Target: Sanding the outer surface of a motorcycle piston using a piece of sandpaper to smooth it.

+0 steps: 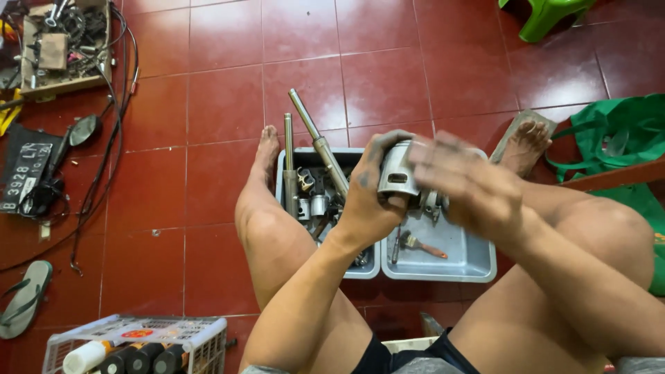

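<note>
My left hand [368, 197] grips a grey metal piston [398, 170] from its left side, thumb and fingers wrapped around it. Grease marks my right hand [465, 183], which covers the piston's right side and looks blurred. Both hands hover above two grey metal trays [457, 260] between my bare legs. The left tray holds long metal shafts [320, 145] and several small engine parts [313, 201]. A small brush with an orange handle [422, 246] lies in the right tray.
Red tiled floor all around. A box of engine parts [62, 45], cables [114, 138], a mirror [84, 129] and a licence plate [24, 173] lie at left. White wire basket with spray cans [138, 343] bottom left, sandal [24, 298], green bag [616, 138], green stool [547, 15].
</note>
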